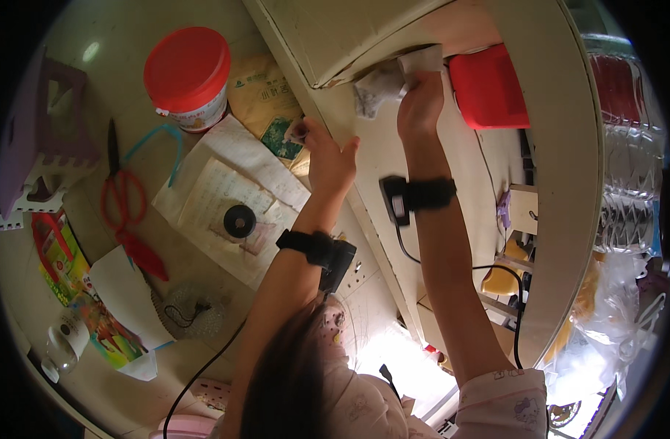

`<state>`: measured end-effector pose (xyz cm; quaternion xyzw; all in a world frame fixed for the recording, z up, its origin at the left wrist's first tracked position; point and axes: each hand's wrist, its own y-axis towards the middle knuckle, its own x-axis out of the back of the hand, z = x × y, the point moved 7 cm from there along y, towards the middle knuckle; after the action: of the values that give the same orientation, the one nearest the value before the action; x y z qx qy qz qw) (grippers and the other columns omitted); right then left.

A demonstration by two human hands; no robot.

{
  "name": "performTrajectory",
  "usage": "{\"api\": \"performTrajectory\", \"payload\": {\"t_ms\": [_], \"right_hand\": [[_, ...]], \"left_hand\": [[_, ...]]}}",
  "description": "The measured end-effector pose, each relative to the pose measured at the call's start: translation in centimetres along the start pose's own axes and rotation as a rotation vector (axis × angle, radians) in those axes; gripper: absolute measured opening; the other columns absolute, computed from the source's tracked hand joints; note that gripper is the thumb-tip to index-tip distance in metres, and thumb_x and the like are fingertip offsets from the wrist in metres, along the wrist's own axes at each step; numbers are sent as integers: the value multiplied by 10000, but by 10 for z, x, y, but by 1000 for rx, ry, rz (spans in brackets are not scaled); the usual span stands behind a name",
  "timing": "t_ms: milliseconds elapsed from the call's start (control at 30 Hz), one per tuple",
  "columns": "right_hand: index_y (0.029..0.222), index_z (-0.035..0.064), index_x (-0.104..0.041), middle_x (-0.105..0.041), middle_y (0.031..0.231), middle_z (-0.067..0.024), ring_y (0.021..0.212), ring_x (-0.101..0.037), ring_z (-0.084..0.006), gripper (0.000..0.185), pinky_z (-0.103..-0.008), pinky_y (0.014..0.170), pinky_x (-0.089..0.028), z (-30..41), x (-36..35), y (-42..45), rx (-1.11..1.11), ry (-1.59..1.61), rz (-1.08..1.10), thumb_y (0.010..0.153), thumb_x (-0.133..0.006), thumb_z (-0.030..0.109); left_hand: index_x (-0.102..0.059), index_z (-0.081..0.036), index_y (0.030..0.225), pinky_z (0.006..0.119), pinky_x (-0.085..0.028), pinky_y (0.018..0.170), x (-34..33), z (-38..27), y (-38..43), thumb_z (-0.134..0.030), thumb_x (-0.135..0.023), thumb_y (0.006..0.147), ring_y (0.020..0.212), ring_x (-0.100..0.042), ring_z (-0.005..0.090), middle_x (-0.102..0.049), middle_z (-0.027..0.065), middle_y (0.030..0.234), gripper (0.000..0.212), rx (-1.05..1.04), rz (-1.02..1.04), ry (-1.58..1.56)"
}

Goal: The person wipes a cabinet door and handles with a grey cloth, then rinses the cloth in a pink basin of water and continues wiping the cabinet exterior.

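Observation:
My right hand [421, 107] is inside an open compartment of a cream-painted cabinet [340, 112], closed around a whitish-grey cloth [420, 59]. More crumpled grey-white cloth [376, 90] lies just left of it. My left hand [330, 159] is over the cabinet's edge, thumb spread. At its curled fingertips is a small roundish object [297, 131], above a tan printed package [266, 90]; whether the fingers grip it is unclear. Below and left of that hand, a black disc [240, 221] rests on worn papers [214, 192]. Both wrists wear black strapped devices.
A red-lidded tub [186, 71], red-handled scissors [121, 192] and a purple plastic stool [49, 137] are at left. A red object [491, 88] is right of my right hand. Plastic bottles [628, 148] and bags [604, 324] line the far right. Black cables trail from both wrist devices.

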<state>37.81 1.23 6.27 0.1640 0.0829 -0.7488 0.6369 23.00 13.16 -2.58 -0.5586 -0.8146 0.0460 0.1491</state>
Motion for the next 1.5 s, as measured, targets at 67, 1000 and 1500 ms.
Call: {"api": "performTrajectory", "payload": {"t_ms": [67,1000,1500], "right_hand": [[714,94,-465,-451,696,5,683,-420,-132,40,-271,668,-359,5,-7,3,31,-49,53,746,-444,103],[787,131,-529,-520,678,11,542,-429,-121,239,-261,507,-382,75,40,130,151,-194,238,829,-359,294],[993,47,-509,-539,876,-59,801,-527,-154,242,-248,700,-443,118,-7,78,602,-563,295,846,-359,167]], "left_hand": [[32,97,1308,393,-302,978,7,5,1,-261,-598,786,1227,-226,444,-149,356,1313,893,-44,-43,-33],[12,96,1309,384,-401,894,0,-14,-4,-251,-594,790,1159,-357,396,-248,297,1278,870,92,2,58],[4,125,1298,378,-268,988,2,-11,-5,-254,-570,796,1223,-237,418,-153,337,1309,851,57,26,-111]]}}
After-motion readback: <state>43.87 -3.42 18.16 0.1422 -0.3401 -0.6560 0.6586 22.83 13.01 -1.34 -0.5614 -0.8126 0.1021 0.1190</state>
